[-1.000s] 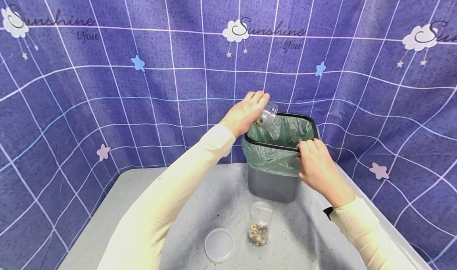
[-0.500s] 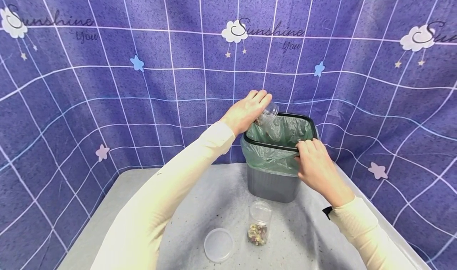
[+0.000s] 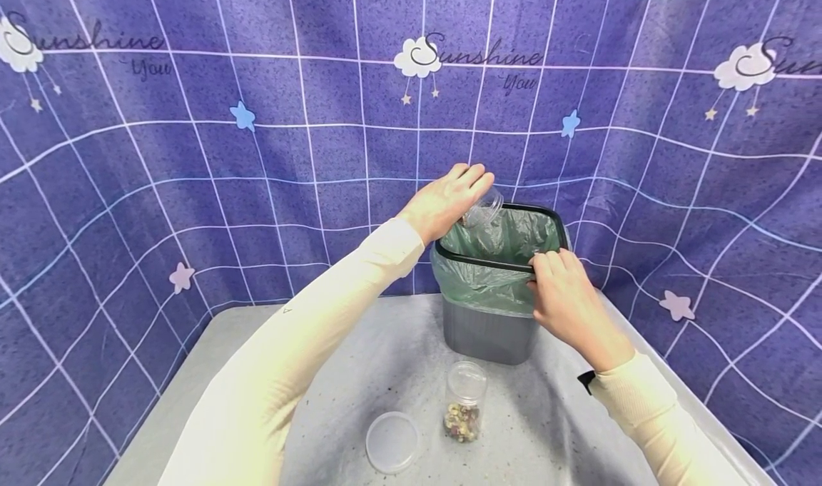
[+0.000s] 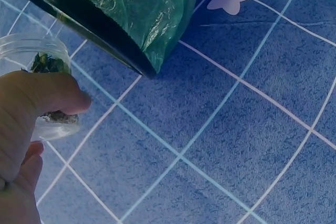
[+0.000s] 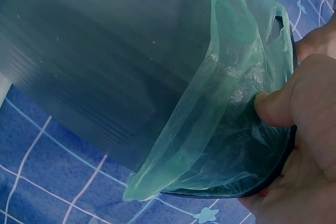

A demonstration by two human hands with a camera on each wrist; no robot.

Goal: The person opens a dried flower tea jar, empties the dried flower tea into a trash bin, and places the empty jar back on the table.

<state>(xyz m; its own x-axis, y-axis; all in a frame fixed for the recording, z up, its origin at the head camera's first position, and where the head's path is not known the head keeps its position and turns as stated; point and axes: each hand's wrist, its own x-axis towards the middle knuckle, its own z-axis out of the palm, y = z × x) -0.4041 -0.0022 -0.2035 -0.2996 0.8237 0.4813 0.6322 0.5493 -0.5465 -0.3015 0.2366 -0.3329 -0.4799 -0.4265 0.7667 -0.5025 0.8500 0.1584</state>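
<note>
My left hand grips a clear plastic jar, tipped with its mouth over the left side of a grey trash bin. Dark dried bits show inside that jar in the left wrist view. A green bag lines the bin and folds over its outside. On the bin's black rim, at the near right corner, my right hand holds on, its thumb pressing the bag from outside. What lies at the bottom of the bin is hidden.
Nearer to me, a second clear jar stands on the grey table, partly filled with dried yellowish and reddish pieces. A round translucent lid lies left of it. A purple gridded curtain encloses the back and sides.
The left hand has tilted its jar further and moved slightly right over the bin. Fewer dried pieces show in the jar now. The right hand keeps its hold on the rim.
</note>
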